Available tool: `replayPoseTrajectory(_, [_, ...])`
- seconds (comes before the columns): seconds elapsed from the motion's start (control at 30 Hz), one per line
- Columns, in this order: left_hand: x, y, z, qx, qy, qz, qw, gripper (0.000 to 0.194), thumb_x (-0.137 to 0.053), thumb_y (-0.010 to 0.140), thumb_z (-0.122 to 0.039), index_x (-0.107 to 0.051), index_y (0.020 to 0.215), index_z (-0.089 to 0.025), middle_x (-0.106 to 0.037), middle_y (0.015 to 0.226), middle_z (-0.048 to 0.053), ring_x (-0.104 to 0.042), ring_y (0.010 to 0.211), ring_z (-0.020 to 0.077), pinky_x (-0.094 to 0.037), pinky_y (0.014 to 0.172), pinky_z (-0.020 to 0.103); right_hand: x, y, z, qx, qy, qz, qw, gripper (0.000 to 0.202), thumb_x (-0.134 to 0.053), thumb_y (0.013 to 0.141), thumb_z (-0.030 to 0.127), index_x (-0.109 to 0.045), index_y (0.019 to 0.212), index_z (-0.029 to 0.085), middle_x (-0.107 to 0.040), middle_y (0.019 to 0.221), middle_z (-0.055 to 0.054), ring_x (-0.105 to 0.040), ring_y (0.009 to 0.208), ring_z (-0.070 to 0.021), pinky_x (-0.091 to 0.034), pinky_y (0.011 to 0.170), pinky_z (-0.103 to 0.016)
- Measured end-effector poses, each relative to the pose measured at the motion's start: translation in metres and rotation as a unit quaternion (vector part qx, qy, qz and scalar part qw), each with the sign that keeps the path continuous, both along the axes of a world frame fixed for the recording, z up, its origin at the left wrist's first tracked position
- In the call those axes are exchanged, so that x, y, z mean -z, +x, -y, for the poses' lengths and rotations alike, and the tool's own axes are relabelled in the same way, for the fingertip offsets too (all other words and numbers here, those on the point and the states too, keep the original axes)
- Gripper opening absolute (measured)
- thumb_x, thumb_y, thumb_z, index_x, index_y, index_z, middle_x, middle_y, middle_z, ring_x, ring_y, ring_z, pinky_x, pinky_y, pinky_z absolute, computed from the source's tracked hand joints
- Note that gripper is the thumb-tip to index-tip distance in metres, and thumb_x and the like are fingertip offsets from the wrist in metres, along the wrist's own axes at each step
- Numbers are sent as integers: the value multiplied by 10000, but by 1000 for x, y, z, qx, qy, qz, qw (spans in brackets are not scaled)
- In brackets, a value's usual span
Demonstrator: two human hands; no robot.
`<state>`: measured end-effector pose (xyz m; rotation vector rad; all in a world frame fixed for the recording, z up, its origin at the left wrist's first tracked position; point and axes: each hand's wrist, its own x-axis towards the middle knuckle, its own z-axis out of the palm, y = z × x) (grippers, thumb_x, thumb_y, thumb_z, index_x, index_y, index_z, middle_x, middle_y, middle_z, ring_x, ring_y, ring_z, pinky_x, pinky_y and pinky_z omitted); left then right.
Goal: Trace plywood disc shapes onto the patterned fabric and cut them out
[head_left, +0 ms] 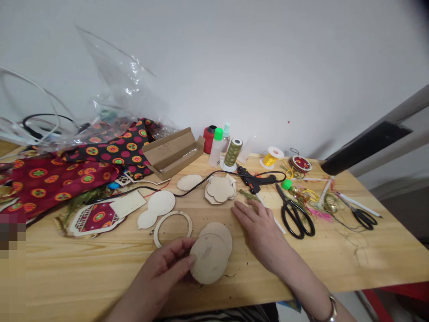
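Observation:
My left hand pinches the edge of a pale round disc between thumb and fingers. Behind it a second round disc is partly covered by the first. Just beyond my left fingers a pale ring lies on the wooden table. My right hand rests palm down on the table to the right of the discs, fingers apart and holding nothing. Flower-shaped pieces are stacked just past its fingertips.
Black-handled scissors lie right of my right hand, with a glue gun behind. An open cardboard box, thread spools and bottles stand at the back. Patterned fabric covers the left; a black cord crosses the table.

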<state>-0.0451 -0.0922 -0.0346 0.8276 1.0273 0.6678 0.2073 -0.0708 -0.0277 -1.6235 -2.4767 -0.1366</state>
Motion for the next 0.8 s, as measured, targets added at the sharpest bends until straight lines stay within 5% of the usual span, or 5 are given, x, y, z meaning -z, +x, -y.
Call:
replayPoseTrajectory(0.17, [1, 0, 0, -11, 3, -10, 1000, 333, -708, 748, -425, -715, 1025, -241, -737, 891, 5, -642, 785, 158, -508, 690, 225, -2, 7, -2, 62, 12, -48, 997, 465, -462, 752, -25, -593, 1188, 76, -600, 1264, -168, -455, 1098, -340, -452, 824, -481])
replayPoseTrajectory(0.3, [3, 1, 0, -20, 9, -6, 1000, 329, -712, 746, -410, -714, 1022, -230, -734, 919, 15, -642, 812, 170, -514, 736, 247, -19, -7, 16, 5, -54, -241, 969, 304, -466, 898, 91, -567, 1181, 137, -636, 1128, -116, -533, 1036, -225, -474, 917, -378])
replayPoseTrajectory(0.47, [2, 5, -1, -7, 13, 1, 1000, 327, -692, 776, -372, -696, 1075, -239, -736, 948, 20, -649, 833, 175, -521, 752, 258, -33, -35, 39, -70, -197, -280, 937, 805, -782, 721, 379, -358, 1389, 236, -511, 1316, -70, -455, 1193, -232, -426, 1022, -381])
replayPoseTrajectory(0.67, [-7, 4, 1, 8, 22, -21, 1000, 369, -663, 774, -440, -675, 1079, -232, -732, 1047, 48, -683, 886, 219, -555, 777, 309, -25, -35, 39, -72, -158, -234, 956, 685, -706, 790, 277, -364, 1378, 198, -525, 1307, -101, -470, 1183, -250, -425, 1013, -428])
replayPoseTrajectory(0.8, [-5, -8, 2, -10, 197, -233, 952, 360, -624, 792, -440, -646, 1098, -252, -728, 1049, 53, -685, 819, 209, -561, 765, 325, -15, -18, 32, 17, -59, -208, 976, 587, -670, 802, 287, -424, 1318, 150, -556, 1264, -157, -501, 1170, -308, -451, 966, -499])
